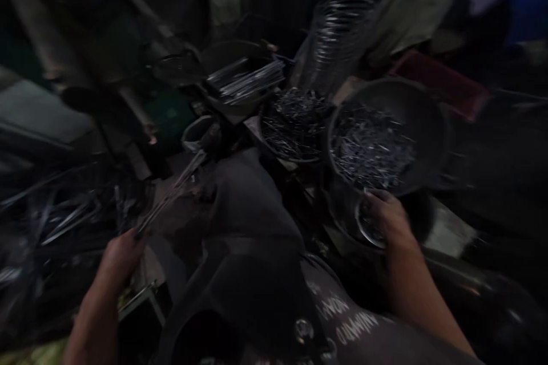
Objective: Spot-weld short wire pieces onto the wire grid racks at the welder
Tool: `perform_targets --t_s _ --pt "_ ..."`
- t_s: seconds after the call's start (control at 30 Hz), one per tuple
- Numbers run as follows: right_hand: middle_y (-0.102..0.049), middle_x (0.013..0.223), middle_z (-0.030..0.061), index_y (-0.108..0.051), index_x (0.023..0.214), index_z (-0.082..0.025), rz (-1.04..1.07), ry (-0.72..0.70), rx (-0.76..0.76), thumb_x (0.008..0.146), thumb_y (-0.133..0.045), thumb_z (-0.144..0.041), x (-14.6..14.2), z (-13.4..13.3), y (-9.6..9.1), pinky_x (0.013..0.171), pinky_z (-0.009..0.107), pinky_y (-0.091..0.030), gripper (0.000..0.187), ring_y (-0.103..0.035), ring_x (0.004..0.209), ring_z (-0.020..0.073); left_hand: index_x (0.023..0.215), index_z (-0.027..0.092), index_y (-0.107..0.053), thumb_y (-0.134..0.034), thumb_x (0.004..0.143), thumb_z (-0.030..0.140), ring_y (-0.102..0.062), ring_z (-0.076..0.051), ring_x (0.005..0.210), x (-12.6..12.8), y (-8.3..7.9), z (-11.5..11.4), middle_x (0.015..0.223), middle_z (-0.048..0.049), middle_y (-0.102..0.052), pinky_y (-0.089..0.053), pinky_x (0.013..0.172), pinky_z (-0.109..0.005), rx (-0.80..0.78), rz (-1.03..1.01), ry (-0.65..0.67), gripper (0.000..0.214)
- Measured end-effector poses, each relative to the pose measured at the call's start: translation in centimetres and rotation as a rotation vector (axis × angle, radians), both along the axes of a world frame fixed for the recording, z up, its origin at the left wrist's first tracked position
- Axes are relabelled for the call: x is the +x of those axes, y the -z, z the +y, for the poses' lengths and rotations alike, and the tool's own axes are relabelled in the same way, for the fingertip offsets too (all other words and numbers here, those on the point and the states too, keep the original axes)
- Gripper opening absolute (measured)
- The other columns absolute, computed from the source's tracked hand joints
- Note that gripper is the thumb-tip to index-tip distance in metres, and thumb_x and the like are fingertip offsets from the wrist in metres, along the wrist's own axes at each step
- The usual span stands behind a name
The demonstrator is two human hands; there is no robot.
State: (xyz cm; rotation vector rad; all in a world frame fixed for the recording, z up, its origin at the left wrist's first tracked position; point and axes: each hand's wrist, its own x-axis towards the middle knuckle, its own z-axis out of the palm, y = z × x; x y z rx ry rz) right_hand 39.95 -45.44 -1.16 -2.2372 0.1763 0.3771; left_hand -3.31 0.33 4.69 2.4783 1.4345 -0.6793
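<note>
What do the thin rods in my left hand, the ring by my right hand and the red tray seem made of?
The thin rods: probably bare grey metal, straight and slim with faint glints. The ring: likely smooth, shiny metal, given its bright curved highlight. The red tray: perhaps matte plastic, judging by its even colour; blur and dimness leave that open.
</note>
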Motion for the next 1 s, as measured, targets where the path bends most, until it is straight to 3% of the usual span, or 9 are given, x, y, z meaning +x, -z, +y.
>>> perform_targets --t_s 0.1,0.23,0.37,0.47,0.57,0.67,0.73,0.9,1.0 --pt "-0.065 0.078 0.0079 -0.06 0.093 -0.017 -0.014 -0.245 0.097 0.07 -0.06 -0.041 -1.6 7.2 -2.3 0.059 0.028 -0.048 0.033 -0.06 0.065 0.0182 0.098 0.015 -0.065 -0.034 0.088 0.04 -0.067 -0.022 0.086 1.7 -0.6 -0.5 0.089 -0.0109 -0.072 -0.046 0.071 -0.024 -0.045 0.012 0.062 0.041" --pt "-0.067 0.087 0.0064 -0.057 0.113 -0.02 -0.135 -0.733 0.312 0.078 -0.055 -0.044 -6.1 18.1 -4.1 0.074 0.033 -0.05 0.042 -0.063 0.078 0.0205 0.108 0.016 -0.064 -0.038 0.09 0.04 -0.065 -0.022 0.093 3.6 -1.0 -0.5 0.098 -0.013 -0.07 -0.045 0.08 -0.026 -0.009 0.008 0.077 0.039" --pt "-0.067 0.093 0.0066 -0.063 0.098 -0.02 -0.398 -1.022 0.328 0.086 -0.048 -0.041 -10.2 24.9 -4.4 0.083 0.033 -0.048 0.028 -0.062 0.087 0.0196 0.108 0.016 -0.065 -0.039 0.091 0.039 -0.065 -0.023 0.094 4.0 -1.6 -0.8 0.097 -0.014 -0.07 -0.046 0.082 -0.028 -0.003 -0.04 0.092 0.038" --pt "-0.067 0.097 0.0076 -0.065 0.089 -0.02 -0.556 -1.139 0.28 0.087 -0.045 -0.041 -11.0 26.9 -4.0 0.085 0.036 -0.046 0.028 -0.059 0.091 0.0218 0.108 0.017 -0.065 -0.039 0.091 0.04 -0.065 -0.023 0.093 3.3 -1.9 -1.0 0.095 -0.0131 -0.07 -0.047 0.081 -0.028 -0.01 -0.07 0.08 0.038" --pt "-0.067 0.093 0.0081 -0.066 0.081 -0.021 -0.658 -1.241 0.108 0.086 -0.045 -0.042 -10.0 27.2 -3.6 0.086 0.041 -0.043 0.03 -0.056 0.09 0.0252 0.107 0.018 -0.065 -0.038 0.091 0.043 -0.066 -0.024 0.093 2.4 -2.0 -1.0 0.094 -0.0126 -0.07 -0.047 0.079 -0.028 -0.021 -0.087 0.054 0.041" --pt "-0.066 0.082 0.0093 -0.066 0.078 -0.021 -0.684 -1.328 -0.064 0.084 -0.046 -0.041 -8.7 27.2 -3.7 0.082 0.043 -0.043 0.029 -0.056 0.08 0.0259 0.106 0.017 -0.065 -0.037 0.091 0.045 -0.066 -0.024 0.092 1.8 -1.8 -0.7 0.091 -0.0128 -0.071 -0.047 0.078 -0.028 -0.015 -0.102 0.036 0.042" --pt "-0.066 0.081 0.0107 -0.065 0.078 -0.02 -0.65 -1.334 -0.087 0.082 -0.047 -0.042 -8.4 27.7 -4.1 0.081 0.042 -0.043 0.029 -0.057 0.079 0.0261 0.105 0.016 -0.066 -0.037 0.091 0.045 -0.066 -0.023 0.091 1.6 -1.7 -0.4 0.09 -0.0134 -0.07 -0.047 0.078 -0.028 -0.006 -0.103 0.037 0.043" --pt "-0.066 0.079 0.0072 -0.061 0.082 -0.019 -0.258 -1.223 0.163 0.08 -0.049 -0.051 -10.6 31.3 -5.7 0.072 0.033 -0.047 0.034 -0.061 0.076 0.0222 0.097 0.013 -0.067 -0.032 0.092 0.049 -0.066 -0.025 0.087 2.2 -2.4 0.1 0.088 -0.0155 -0.07 -0.048 0.075 -0.029 0.021 -0.128 0.069 0.05" --pt "-0.066 0.098 0.0104 -0.061 0.081 -0.018 -0.333 -1.171 0.38 0.082 -0.049 -0.051 -11.2 33.9 -7.3 0.078 0.038 -0.048 0.035 -0.061 0.087 0.0238 0.097 0.014 -0.067 -0.035 0.091 0.046 -0.067 -0.024 0.086 2.3 -3.4 0.2 0.086 -0.014 -0.07 -0.047 0.073 -0.028 0.018 -0.126 0.08 0.046"
